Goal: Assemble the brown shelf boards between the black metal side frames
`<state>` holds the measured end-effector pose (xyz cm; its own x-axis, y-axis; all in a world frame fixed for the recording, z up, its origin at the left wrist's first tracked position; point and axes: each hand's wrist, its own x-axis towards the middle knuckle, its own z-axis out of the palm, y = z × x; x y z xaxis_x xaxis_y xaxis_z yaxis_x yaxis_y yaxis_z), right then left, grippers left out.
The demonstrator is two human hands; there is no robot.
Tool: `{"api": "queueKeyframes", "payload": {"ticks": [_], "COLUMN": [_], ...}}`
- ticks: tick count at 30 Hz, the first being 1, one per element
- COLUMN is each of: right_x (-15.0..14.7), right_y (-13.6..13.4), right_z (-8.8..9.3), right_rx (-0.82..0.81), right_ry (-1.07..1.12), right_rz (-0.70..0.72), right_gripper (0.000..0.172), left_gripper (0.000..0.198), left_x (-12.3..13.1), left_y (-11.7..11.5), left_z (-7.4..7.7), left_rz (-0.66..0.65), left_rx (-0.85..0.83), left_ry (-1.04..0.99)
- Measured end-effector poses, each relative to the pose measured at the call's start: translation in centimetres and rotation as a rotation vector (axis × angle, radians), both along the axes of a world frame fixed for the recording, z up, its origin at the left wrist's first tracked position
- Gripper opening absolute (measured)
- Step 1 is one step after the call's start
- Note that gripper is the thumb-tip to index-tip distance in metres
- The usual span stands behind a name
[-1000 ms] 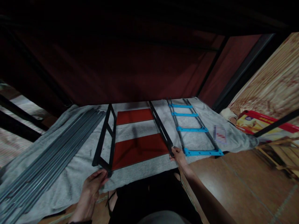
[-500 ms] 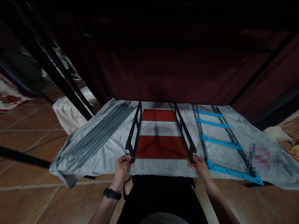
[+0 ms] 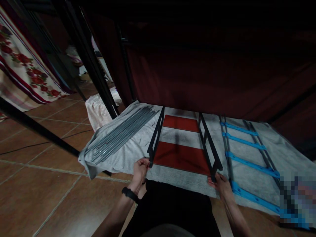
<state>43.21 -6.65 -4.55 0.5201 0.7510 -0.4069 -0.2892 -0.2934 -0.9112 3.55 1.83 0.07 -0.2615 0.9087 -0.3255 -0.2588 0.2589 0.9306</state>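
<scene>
A black frame (image 3: 209,144) with two upright sides lies in front of me on a grey cloth (image 3: 170,175). Between its sides rest a larger red panel (image 3: 181,157) near me and a smaller red panel (image 3: 181,123) farther back. At the near left corner, my left hand (image 3: 141,169) is closed with its fingertips on the frame's end. My right hand (image 3: 221,185) pinches the matching end on the right. Blue crossbars (image 3: 251,164) joined to dark rods lie just beyond my right hand.
Several thin grey metal rods (image 3: 125,133) lie bundled at the left of the cloth. Black posts (image 3: 91,62) and a slanting black bar (image 3: 41,128) stand at the left. Dark red fabric (image 3: 187,75) hangs behind. A black cable (image 3: 49,142) crosses the tiled floor.
My view has turned to the left, so the cloth and everything on it appear farther right and slightly tilted. Both hands keep their hold on the frame's near ends.
</scene>
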Motion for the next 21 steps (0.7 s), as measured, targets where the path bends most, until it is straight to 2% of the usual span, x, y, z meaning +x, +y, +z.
{"api": "queueKeyframes", "payload": {"ticks": [5,9,13,17,21], "right_x": [0.0,0.1,0.4,0.4,0.1], "right_y": [0.1,-0.4,-0.6,-0.4,-0.3], "right_z": [0.0,0.1,0.3,0.7,0.9], "right_rx": [-0.07,-0.039,-0.012,-0.064,-0.054], "right_ry": [-0.037,-0.006,0.03,0.031,0.043], "right_rz": [0.008,0.015,0.035,0.014,0.008], "right_gripper": [0.049,0.046,0.045,0.048,0.045], "left_gripper": [0.02,0.03,0.022,0.015,0.02], "left_x": [0.4,0.2,0.0,0.1,0.4], "left_y": [-0.1,-0.2,0.3,0.2,-0.4], "left_z": [-0.6,-0.4,0.1,0.4,0.1], "left_rz": [-0.014,0.026,0.049,0.016,0.009], "left_rx": [0.103,-0.034,-0.132,-0.079,0.006], "left_ry": [0.033,-0.087,-0.161,-0.133,-0.072]}}
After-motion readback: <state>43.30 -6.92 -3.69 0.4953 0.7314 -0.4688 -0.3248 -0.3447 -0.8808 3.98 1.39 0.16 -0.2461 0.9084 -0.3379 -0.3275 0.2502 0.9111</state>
